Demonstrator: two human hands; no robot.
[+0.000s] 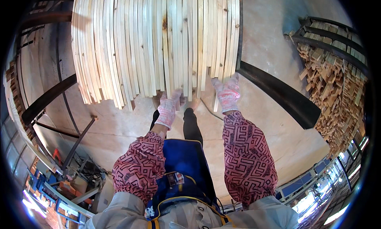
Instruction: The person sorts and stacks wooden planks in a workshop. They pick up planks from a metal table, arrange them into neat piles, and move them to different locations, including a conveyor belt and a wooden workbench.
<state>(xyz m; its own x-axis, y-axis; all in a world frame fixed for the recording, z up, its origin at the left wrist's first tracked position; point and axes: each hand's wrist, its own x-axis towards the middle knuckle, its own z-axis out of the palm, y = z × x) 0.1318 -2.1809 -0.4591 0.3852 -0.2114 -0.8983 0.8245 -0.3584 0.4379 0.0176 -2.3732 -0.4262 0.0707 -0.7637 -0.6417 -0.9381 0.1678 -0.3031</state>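
Observation:
A wide layer of pale wooden strips (139, 38) lies side by side in front of me, their near ends uneven. My left hand (168, 108), in a pink-and-white knit glove, is closed around the near end of a strip near the middle. Its fingertips are partly hidden by the wood. My right hand (228, 95), gloved alike, is at the strip ends near the right edge, thumb and fingers apart against the wood. A lower strip end (216, 104) sticks out beside it. Pink patterned sleeves cover both forearms.
Dark metal bars (279, 94) flank the stack on both sides. A large pile of cut wood (333, 86) sits in a rack at the right. A metal frame and machine parts (81, 169) stand at the lower left. My blue apron (184, 157) hangs below.

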